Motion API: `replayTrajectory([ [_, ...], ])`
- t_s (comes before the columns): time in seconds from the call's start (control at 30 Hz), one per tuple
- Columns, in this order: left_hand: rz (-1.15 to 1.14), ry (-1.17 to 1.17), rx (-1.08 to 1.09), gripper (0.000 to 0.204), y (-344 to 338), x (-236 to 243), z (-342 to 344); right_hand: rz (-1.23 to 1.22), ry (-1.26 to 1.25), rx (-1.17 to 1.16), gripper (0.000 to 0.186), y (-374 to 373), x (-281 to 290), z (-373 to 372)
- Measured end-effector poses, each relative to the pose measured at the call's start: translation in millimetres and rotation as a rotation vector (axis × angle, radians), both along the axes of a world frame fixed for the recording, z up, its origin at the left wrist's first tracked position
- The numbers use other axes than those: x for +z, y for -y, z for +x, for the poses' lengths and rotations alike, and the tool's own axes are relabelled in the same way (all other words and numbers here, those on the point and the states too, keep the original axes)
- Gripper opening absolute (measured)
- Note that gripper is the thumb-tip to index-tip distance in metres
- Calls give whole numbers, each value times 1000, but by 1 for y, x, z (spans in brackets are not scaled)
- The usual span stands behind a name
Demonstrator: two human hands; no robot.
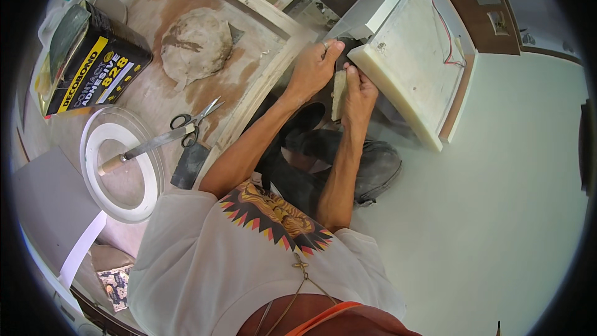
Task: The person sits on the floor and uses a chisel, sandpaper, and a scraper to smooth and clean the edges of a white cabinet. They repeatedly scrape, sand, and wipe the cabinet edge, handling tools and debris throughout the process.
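Note:
My left hand is closed, its thumb pressed over a dark, thin piece that looks like a bit of sandpaper or sheet. This piece lies against the near corner of a white box-shaped panel unit with a cream edge strip. Beside it, my right hand is closed on a pale, narrow block with a rough face. The thumb tip rests near the end of the edge strip. Fingers curled beneath both hands are partly hidden.
On the worktop at left are a black and yellow can, scissors, a wooden-handled knife, a white edging roll and a dusty round lump. A wooden rail borders it. A red wire crosses the panel unit.

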State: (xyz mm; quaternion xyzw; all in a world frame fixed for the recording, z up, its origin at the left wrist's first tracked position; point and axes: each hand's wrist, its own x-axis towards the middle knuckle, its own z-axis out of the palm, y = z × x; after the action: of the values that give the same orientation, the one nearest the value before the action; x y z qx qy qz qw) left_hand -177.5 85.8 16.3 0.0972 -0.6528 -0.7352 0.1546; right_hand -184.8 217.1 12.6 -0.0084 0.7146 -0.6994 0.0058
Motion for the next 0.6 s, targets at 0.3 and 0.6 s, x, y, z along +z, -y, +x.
replayTrajectory([
  [0.3, 108, 75, -76, 43, 9, 2, -9, 123, -7, 55, 28, 2, 2, -10],
  [0.6, 149, -50, -19, 44, 4, -14, -13, 126, -24, 42, 28, 1, -4, -9],
])
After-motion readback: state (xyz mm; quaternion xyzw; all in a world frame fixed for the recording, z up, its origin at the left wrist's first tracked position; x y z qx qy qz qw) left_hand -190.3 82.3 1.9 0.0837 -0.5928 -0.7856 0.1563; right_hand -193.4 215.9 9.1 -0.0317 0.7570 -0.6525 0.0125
